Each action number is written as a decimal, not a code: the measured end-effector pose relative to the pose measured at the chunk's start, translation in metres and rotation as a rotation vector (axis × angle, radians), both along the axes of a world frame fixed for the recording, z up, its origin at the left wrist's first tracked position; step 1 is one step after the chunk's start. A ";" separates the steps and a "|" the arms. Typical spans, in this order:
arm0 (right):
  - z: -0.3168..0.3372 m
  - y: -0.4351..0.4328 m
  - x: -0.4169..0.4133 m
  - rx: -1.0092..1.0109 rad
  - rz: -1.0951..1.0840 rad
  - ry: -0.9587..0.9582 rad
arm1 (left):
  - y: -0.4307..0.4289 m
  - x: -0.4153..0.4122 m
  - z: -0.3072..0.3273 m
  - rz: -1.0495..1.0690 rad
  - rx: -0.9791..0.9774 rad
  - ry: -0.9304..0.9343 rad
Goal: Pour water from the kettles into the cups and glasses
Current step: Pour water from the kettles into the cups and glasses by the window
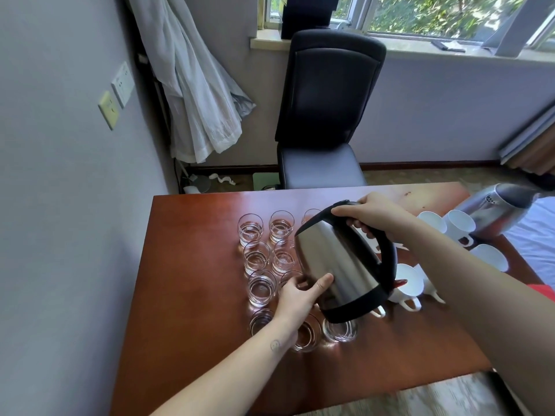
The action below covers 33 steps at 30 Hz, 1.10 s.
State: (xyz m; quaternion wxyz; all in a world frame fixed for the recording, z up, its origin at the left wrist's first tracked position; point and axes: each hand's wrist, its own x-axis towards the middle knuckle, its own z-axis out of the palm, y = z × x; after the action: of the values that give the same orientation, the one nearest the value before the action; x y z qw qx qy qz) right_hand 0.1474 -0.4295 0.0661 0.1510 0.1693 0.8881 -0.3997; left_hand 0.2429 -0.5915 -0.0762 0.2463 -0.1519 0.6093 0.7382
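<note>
Two bare forearms are reaching in from the bottom edge over a reddish wooden table (pixel 192 283). Curling round the black handle, the right hand (pixel 375 219) is gripping a steel kettle (pixel 336 265) and holding it tilted above the glasses, its black base hanging nearest the camera. The left hand (pixel 300 294) is pressing its thumb against the kettle's steel side; its fingers are reaching toward a glass behind, and whether they are gripping it cannot be told. Clear glasses (pixel 250 231) are standing in rows on the table's left half, several showing water, with the nearest ones sitting just under the kettle's base. White cups (pixel 459 225) are clustering on the right half, some partly hidden behind the kettle and the right arm. A second steel kettle (pixel 495 210) is standing near the far right edge, just beside the cups. A dark chair (pixel 327 94) is facing the table's far side below a window.
</note>
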 end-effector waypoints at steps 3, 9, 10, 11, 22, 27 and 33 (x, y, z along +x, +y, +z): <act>0.000 0.000 -0.001 0.001 0.004 -0.001 | 0.000 -0.001 -0.001 -0.005 0.003 0.003; 0.002 0.000 -0.003 0.019 0.019 -0.008 | 0.002 -0.002 -0.005 0.000 0.023 -0.006; 0.003 0.000 -0.003 0.021 0.018 -0.010 | 0.002 -0.003 -0.006 0.002 0.025 -0.007; 0.003 0.000 -0.003 0.021 0.017 -0.012 | 0.003 -0.003 -0.007 0.003 0.032 -0.011; 0.003 0.001 -0.003 0.045 0.027 -0.021 | 0.005 -0.002 -0.009 -0.020 0.059 -0.039; 0.002 0.002 -0.003 0.040 0.027 -0.029 | 0.006 -0.002 -0.008 -0.012 0.065 -0.039; 0.003 0.002 -0.002 0.049 0.027 -0.027 | 0.008 -0.001 -0.013 -0.013 0.055 -0.029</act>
State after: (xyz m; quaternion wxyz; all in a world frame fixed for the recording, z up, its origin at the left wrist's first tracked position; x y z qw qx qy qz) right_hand 0.1450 -0.4279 0.0693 0.1643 0.1666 0.8977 -0.3734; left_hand 0.2415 -0.5838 -0.0894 0.2641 -0.1515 0.5860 0.7509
